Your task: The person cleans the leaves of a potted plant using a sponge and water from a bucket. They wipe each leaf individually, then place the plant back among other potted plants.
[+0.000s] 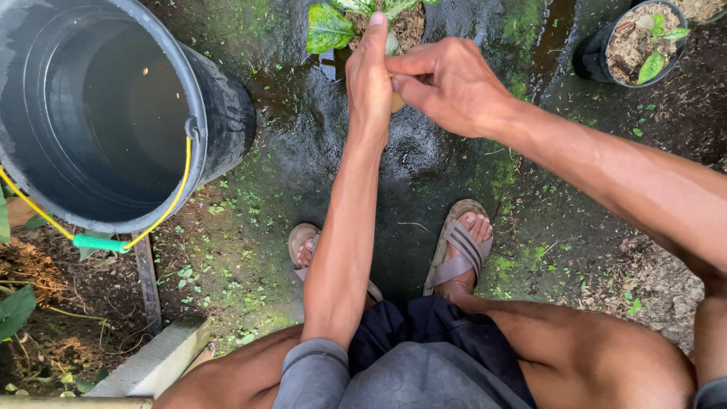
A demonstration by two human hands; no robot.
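My left hand (369, 79) reaches forward with its fingers straight, touching a small potted plant (331, 23) with green-and-white mottled leaves at the top of the view. My right hand (448, 83) is pressed against the left one, its fingers pinched on something small and pale between the two hands; I cannot tell what it is. The pot under the leaves is mostly hidden by both hands. I am squatting, with my sandalled feet (462, 246) on wet mossy ground.
A large black bucket (219, 113) holding water, with a yellow wire handle, stands at the left. A second black pot (636, 45) with a small green plant sits at the top right. A concrete edge (155, 363) and a wooden strip lie at the lower left.
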